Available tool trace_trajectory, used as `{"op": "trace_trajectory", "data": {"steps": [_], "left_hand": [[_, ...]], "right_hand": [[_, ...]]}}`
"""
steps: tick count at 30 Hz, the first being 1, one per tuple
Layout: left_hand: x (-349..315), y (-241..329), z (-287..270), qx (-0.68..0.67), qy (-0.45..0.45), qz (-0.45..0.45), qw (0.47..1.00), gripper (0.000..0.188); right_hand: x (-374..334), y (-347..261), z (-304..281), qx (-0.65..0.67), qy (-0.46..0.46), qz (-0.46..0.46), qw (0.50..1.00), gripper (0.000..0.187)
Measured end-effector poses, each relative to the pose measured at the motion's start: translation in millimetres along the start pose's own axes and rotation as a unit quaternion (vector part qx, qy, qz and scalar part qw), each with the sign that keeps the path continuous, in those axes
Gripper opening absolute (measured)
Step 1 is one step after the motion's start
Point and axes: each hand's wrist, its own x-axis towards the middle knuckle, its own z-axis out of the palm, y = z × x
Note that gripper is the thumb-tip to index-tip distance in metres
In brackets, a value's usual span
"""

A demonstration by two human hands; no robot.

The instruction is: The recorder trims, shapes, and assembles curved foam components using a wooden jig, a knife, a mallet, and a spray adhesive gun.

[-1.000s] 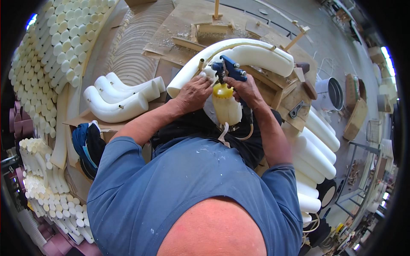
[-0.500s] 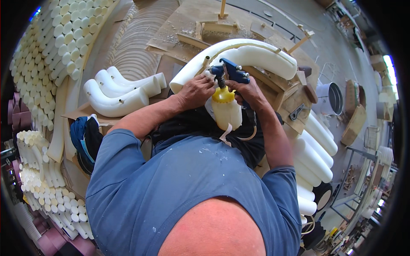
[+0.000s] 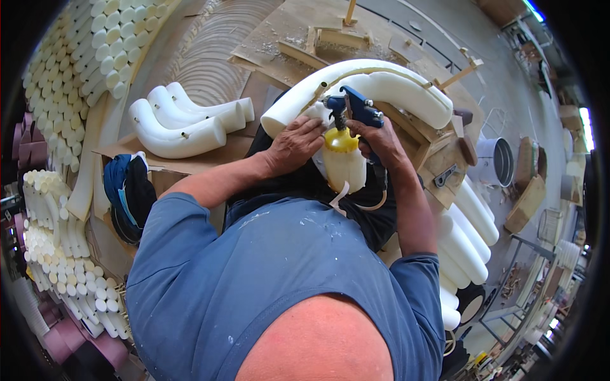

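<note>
I am in a workshop, perhaps a factory floor: pale foam-like rods (image 3: 114, 47) are stacked high on my left, debris litters a wooden board (image 3: 273, 33) ahead, my right hand (image 3: 381, 143) grips a blue spray gun (image 3: 362, 109), and a metal bucket (image 3: 488, 160) stands on grey floor (image 3: 524, 95).

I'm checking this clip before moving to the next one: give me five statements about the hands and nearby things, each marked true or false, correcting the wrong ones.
1. The right hand grips a blue spray gun. True.
2. The pot under it is solid black. False: it is pale, with a yellow top.
3. Three curved white foam pieces lie left of the left hand. True.
4. The left hand is far from the spray gun. False: it is close to its front.
5. A grey bucket is at right. True.
</note>
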Motion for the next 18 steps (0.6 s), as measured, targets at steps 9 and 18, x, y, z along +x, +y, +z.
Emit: {"op": "trace_trajectory", "data": {"steps": [9,18], "left_hand": [[-4.7,-18.0,13.2,-0.053,0.005,0.05,0.997,0.017],[-5.5,-19.4,14.6,-0.053,0.059,0.079,0.994,0.016]], "right_hand": [[-3.6,-2.7,7.0,-0.057,-0.051,-0.009,0.997,0.022],[-4.1,-1.8,6.7,-0.014,-0.035,-0.007,0.999,0.023]]}}
